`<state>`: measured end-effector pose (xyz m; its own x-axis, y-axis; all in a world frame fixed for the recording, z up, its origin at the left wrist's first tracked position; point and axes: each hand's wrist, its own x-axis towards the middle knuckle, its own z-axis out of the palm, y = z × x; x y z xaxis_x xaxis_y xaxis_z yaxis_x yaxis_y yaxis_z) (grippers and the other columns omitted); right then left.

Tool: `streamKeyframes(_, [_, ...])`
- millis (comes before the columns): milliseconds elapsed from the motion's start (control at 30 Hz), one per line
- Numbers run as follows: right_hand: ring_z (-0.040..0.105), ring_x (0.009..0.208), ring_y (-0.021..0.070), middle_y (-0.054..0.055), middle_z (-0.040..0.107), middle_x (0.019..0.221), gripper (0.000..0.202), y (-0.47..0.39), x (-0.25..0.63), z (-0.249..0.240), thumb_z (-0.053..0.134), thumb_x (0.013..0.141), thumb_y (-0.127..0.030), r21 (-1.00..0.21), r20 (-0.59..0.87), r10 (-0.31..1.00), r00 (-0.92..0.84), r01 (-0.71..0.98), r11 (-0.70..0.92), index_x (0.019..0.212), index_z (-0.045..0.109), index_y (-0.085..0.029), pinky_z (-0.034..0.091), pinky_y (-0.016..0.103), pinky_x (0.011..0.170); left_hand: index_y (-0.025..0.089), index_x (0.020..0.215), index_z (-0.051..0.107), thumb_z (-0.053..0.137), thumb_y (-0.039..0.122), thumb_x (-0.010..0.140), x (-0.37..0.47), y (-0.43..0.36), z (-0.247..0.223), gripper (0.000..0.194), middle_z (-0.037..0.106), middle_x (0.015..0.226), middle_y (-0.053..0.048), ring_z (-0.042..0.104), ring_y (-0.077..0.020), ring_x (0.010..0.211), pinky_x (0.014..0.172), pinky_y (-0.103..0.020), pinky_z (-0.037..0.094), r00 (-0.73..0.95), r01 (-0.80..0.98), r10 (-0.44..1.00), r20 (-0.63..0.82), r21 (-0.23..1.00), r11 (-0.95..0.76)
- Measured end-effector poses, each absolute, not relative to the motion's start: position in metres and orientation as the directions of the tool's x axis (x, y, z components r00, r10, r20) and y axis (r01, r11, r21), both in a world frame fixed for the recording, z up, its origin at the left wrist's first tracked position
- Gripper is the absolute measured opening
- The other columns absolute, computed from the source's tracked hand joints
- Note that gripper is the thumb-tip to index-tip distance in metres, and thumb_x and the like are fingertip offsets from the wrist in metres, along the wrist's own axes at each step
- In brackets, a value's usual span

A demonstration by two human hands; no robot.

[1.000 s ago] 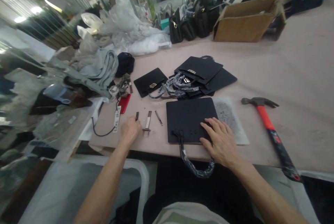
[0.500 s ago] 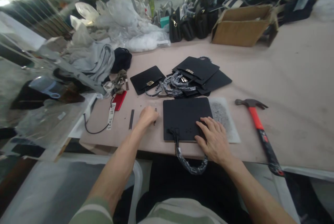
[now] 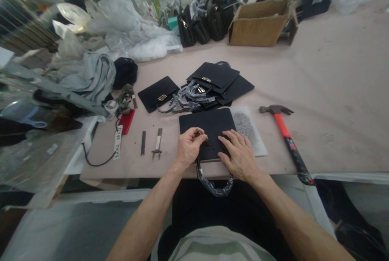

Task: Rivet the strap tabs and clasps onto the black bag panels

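Note:
A black rectangular panel lies near the table's front edge, with a plastic-wrapped handle curving over that edge. My left hand is above the panel's left part, its fingers pinching a small metal tool. Spread flat, my right hand rests on the panel's right side. Beneath the panel, a speckled pale sheet sticks out on the right. To the left lie a metal fork-like tool and a dark strip.
A claw hammer with a red and black handle lies at right. Behind the panel are stacked black panels and a separate one. A cardboard box, black bags and plastic wrapping stand farther back.
My left hand has moved right from the table to over the panel, with the small metal tool in it. My right hand remains on the panel. The view has shifted.

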<state>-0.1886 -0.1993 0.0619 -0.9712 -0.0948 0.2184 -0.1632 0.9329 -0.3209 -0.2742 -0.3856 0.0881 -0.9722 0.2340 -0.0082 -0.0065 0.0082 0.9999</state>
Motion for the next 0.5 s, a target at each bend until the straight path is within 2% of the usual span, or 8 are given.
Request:
streamKeyframes(267, [0.034, 0.145, 0.0337, 0.010, 0.048, 0.152, 0.050, -0.1982, -0.1876, 0.0602, 0.057, 0.094, -0.038, -0.324, 0.218, -0.096, -0.971, -0.164, 0.932, 0.141, 0.055, -0.021, 0.023, 0.054, 0.119, 0.017, 0.087, 0.060, 0.067, 0.036, 0.088, -0.2675, -0.3839, 0.0782, 0.020, 0.072, 0.082, -0.004, 0.073, -0.0168, 0.076, 0.070, -0.026, 0.059, -0.970, 0.008, 0.243, 0.005, 1.000, 0.010])
streamKeyframes(500, [0.034, 0.145, 0.0332, 0.010, 0.049, 0.151, 0.050, -0.1979, -0.1878, 0.0605, 0.058, 0.094, -0.038, -0.330, 0.218, -0.092, -0.972, -0.162, 0.930, 0.140, 0.055, -0.021, 0.023, 0.053, 0.119, 0.018, 0.087, 0.062, 0.062, 0.027, 0.090, -0.2655, -0.3814, 0.0771, 0.009, 0.071, 0.082, -0.003, 0.071, -0.0159, 0.077, 0.073, -0.027, 0.059, -0.958, 0.068, 0.281, 0.049, 0.996, 0.058])
